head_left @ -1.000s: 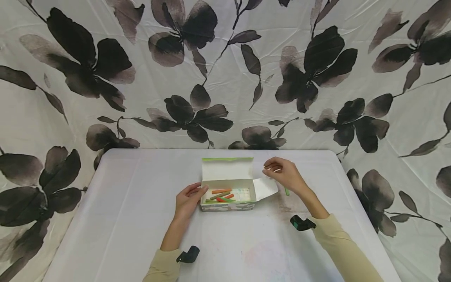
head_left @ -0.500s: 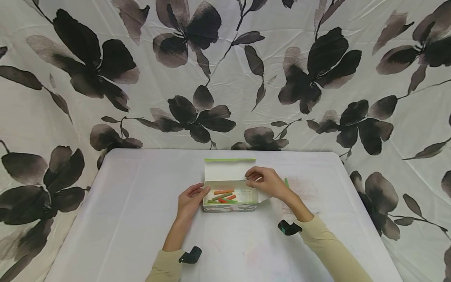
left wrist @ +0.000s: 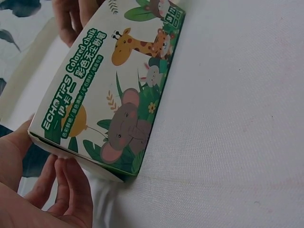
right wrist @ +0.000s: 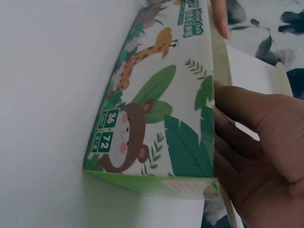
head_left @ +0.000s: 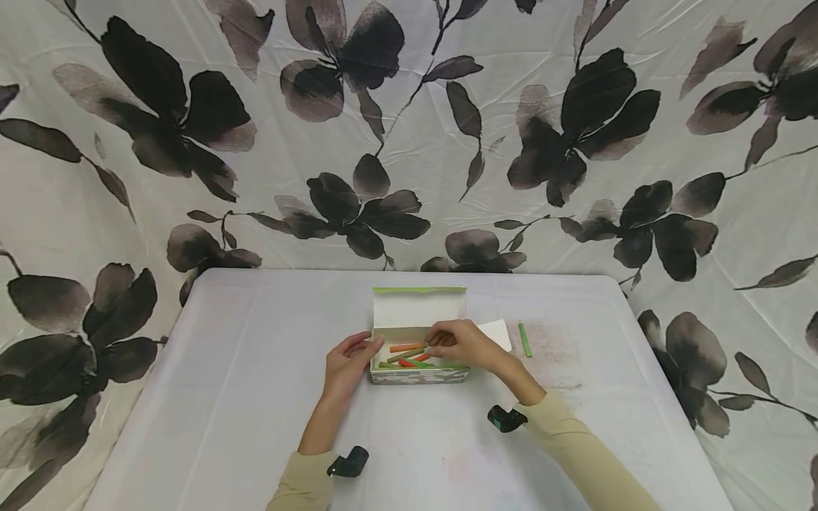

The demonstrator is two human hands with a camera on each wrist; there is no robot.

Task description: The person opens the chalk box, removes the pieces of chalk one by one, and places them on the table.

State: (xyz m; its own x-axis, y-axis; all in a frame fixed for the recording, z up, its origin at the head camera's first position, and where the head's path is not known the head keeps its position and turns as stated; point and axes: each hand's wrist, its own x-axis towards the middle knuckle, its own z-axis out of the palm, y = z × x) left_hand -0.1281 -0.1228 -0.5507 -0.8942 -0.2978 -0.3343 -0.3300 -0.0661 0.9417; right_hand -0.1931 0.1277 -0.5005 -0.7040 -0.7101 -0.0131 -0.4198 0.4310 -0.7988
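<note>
A colored chalk box [head_left: 418,379] stands with its lid [head_left: 418,306] raised, and its printed side [left wrist: 102,97] carries cartoon animals. My left hand [head_left: 345,365] holds the left end of the box, thumb at the top corner and fingers against the end wall. My right hand [head_left: 466,345] reaches over the right end, its bent fingers inside among the chalk sticks. Near those fingertips lie an orange chalk [head_left: 405,348] and several green and red sticks. In the right wrist view the box wall [right wrist: 147,104] hides the fingertips, so whether they pinch a stick is unclear.
A green chalk stick [head_left: 525,341] lies on the white tablecloth [head_left: 255,341] to the right of the box. The box's white end flap [head_left: 497,332] is folded outward beneath my right wrist. Faint reddish smudges mark the cloth. A floral curtain [head_left: 409,142] hangs behind the table.
My right hand has moved left from above the end flap, down into the box among the chalk sticks. The green stick on the cloth is now uncovered. My left hand keeps its place.
</note>
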